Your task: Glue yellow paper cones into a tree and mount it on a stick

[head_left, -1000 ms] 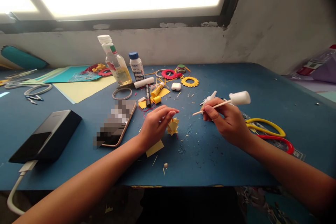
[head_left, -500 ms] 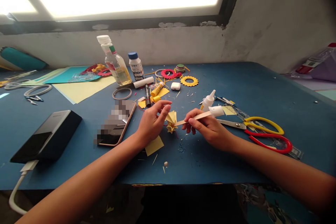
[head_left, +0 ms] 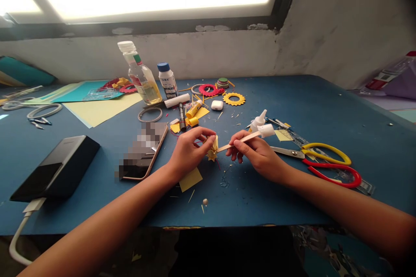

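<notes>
A folded yellow paper ornament (head_left: 212, 154) is pinched by its upper part in the narrowed fingertips of the left hand (head_left: 186, 153), just to that hand's right. A flat wooden stick (head_left: 245, 138), with a white cylinder (head_left: 267, 130) at its far end, is gripped in the right hand (head_left: 260, 158). The stick's long axis is slanted leftward and toward the body, and its bare tip appears to be met by the ornament's right side; the left hand is nearer to the ornament. A glue bottle (head_left: 259, 122) is seen just beyond the right hand, with scissors (head_left: 294, 153) to its right. A yellow paper piece (head_left: 191, 179) is placed below the left hand.
</notes>
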{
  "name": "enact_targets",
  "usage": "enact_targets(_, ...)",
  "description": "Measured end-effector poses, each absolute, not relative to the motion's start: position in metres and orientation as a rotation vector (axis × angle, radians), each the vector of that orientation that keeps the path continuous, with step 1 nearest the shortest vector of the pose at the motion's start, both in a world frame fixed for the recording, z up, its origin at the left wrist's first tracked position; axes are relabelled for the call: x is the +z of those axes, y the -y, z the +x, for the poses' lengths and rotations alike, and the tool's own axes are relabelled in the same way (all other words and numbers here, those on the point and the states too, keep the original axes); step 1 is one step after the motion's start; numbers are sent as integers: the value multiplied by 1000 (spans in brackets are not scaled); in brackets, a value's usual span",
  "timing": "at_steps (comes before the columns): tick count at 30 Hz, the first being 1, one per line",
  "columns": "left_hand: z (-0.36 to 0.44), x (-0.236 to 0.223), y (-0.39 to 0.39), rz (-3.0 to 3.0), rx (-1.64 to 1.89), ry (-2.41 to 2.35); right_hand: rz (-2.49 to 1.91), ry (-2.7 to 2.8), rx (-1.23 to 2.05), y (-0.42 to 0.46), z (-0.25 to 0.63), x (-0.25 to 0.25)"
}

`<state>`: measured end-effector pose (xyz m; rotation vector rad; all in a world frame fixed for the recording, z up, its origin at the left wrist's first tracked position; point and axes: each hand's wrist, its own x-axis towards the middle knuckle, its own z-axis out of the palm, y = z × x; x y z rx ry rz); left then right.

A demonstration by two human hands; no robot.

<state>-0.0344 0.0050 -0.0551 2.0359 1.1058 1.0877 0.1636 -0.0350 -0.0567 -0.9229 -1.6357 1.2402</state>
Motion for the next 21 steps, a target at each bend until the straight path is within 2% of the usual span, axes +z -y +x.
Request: enact_targets(21,-37,-56,-3,1999,1112,-1102,-947,1540,1358,34,159,-61)
